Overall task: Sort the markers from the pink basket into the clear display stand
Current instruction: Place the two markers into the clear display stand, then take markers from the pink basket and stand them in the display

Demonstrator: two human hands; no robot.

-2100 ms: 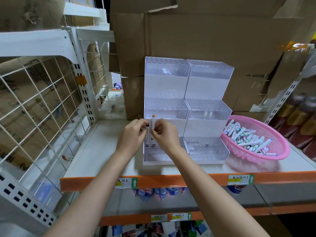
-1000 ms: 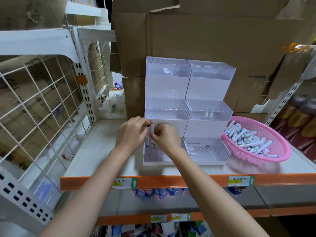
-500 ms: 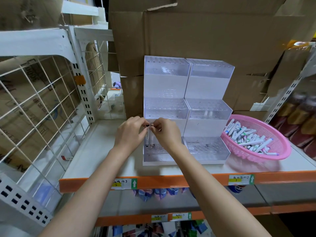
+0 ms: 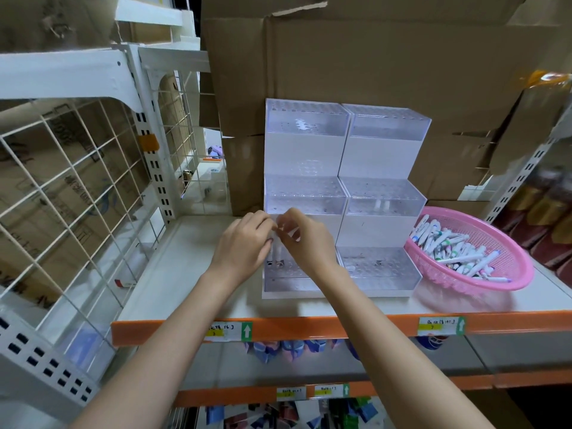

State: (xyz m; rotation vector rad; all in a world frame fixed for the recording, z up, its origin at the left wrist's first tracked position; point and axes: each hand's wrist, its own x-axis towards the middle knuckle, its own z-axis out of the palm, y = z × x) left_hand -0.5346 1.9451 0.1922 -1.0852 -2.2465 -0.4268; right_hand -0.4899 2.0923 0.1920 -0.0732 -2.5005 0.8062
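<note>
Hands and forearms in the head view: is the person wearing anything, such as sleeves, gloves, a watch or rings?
Nothing worn shows. The left hand and right hand are ungloved; the left forearm and right forearm are bare to the frame's edge, with no sleeve, watch or bracelet. No ring shows, though some fingers are hidden.

On my feed I see a pale shelf (image 4: 185, 274) with an orange front edge (image 4: 309, 328) carrying small labels (image 4: 229, 331), and on it the clear display stand (image 4: 380, 156) sits mid-shelf, the pink basket (image 4: 495, 286) just beside it to the right, and cardboard boxes (image 4: 371, 72) behind both.
</note>
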